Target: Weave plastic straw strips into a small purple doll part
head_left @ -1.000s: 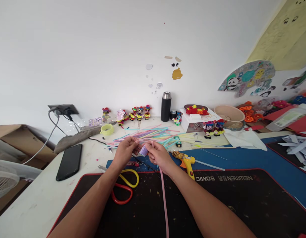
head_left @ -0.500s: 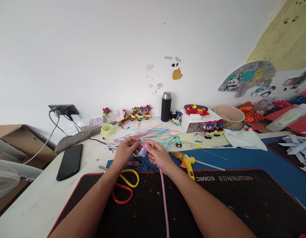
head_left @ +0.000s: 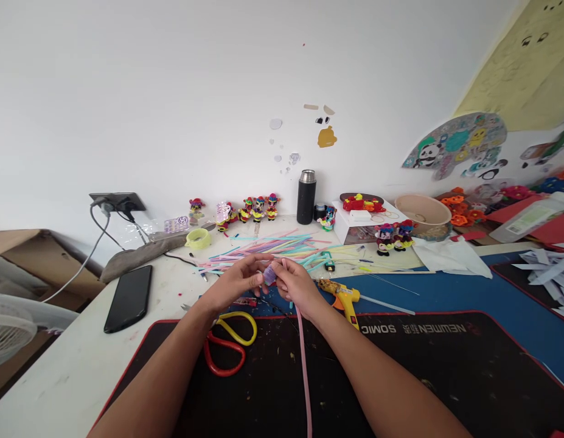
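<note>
Lengthwise, pink strip (head_left: 303, 365) trails from right hand (head_left: 296, 286) toward viewer.

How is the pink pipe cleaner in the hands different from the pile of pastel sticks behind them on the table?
The pink pipe cleaner is a single strand, held up by the right hand and meeting a small purple coil that the left hand pinches. The pastel sticks are many, in mixed colours, lying loose and untouched on the table. The pink one runs towards the camera; the pile lies mostly crosswise. Both are long and thin.

Left hand (head_left: 236, 281) turned palm-up, closer round purple coil (head_left: 269, 275)
</note>
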The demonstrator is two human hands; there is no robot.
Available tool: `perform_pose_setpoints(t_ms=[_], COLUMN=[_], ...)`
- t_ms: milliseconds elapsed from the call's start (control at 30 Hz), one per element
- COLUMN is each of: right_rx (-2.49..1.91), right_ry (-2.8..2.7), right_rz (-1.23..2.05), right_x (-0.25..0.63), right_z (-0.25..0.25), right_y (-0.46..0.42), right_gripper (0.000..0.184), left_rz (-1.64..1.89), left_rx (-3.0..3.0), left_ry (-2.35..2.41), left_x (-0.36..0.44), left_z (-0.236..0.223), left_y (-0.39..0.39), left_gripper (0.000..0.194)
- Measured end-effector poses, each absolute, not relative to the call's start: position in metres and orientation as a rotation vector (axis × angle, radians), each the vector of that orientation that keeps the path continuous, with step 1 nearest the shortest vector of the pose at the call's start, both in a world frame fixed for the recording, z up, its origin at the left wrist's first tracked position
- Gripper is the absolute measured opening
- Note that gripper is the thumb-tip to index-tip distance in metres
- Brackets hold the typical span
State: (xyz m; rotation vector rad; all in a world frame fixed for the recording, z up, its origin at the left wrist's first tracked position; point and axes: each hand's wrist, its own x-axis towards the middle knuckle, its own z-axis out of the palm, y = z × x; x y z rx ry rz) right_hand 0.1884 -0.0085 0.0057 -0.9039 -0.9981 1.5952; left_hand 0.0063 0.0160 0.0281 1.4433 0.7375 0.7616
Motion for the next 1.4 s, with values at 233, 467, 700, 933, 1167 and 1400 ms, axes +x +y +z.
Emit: perform_pose_setpoints(t_ms=[233, 467, 700, 933, 1167, 1400], right_rx=[-0.894, -0.883, -0.876, -0.900, -0.897, -0.922], right_ry=[-0.995, -0.957, -0.957, -0.930, -0.932, -0.949], right_rz=[1.596, 1.594, 1.622, 1.624, 1.652, 1.637], right_x=[0.188, 0.188, 0.187, 0.190, 0.191, 0.190], right_z=[0.007, 0.010, 0.006, 0.009, 0.009, 0.008], right_y=[-0.009, -0.010, -0.009, -0.009, -0.009, -0.009], right_gripper=[0.041, 0.048, 0.048, 0.051, 0.050, 0.053], left_rz=[0.743, 0.900, 0.919, 0.809, 0.821, 0.835], left_rx=[1.444, 1.584, 1.775, 1.758, 1.599, 1.511], left_ry=[0.619, 0.797, 0.864, 0.755, 0.761, 0.785], left_x=[0.012, 0.014, 0.018, 0.012, 0.012, 0.011], left_z=[0.024, 0.015, 0.014, 0.017, 0.016, 0.016], left_y=[0.016, 0.017, 0.012, 0.014, 0.019, 0.021], left_gripper=[0.046, 0.052, 0.049, 0.056, 0.054, 0.058])
